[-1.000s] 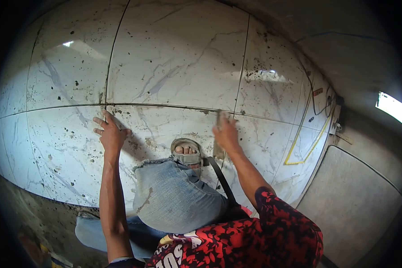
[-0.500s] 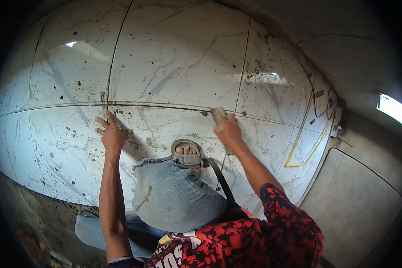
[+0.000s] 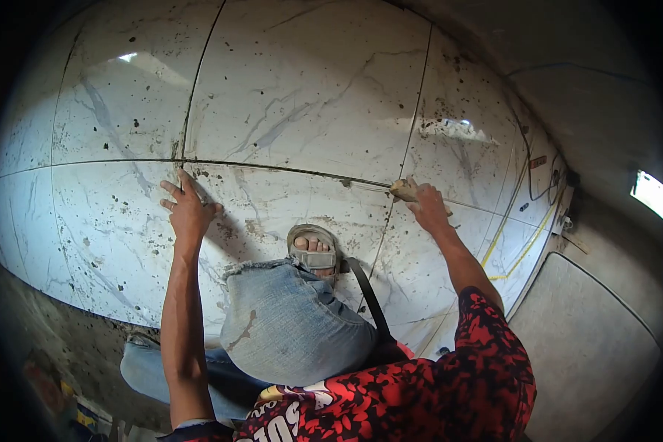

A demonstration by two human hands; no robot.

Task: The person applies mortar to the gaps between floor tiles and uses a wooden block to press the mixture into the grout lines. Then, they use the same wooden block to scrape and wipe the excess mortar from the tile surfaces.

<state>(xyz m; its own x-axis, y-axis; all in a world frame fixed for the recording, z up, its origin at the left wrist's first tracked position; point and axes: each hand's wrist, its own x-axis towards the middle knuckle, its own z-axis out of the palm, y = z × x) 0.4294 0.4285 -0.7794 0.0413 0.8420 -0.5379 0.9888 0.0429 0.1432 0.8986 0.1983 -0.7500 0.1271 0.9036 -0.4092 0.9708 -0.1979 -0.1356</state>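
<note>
White marbled floor tiles spotted with dark dirt lie in front of me. A dark joint line runs across them. At the left, my left hand rests with fingers spread, one fingertip near the crossing of two joints. My right hand is closed around a small tan block, pressed on the joint line where another joint meets it. What the block is made of I cannot tell.
My sandalled foot and bent knee in jeans are between my arms. Yellow strips, a dark cable and a grey panel are at the right. Bare rough ground borders the tiles at lower left.
My right hand has slid to the right along the joint line with the block. My left hand has stayed spread near the same joint crossing. The view has shifted slightly.
</note>
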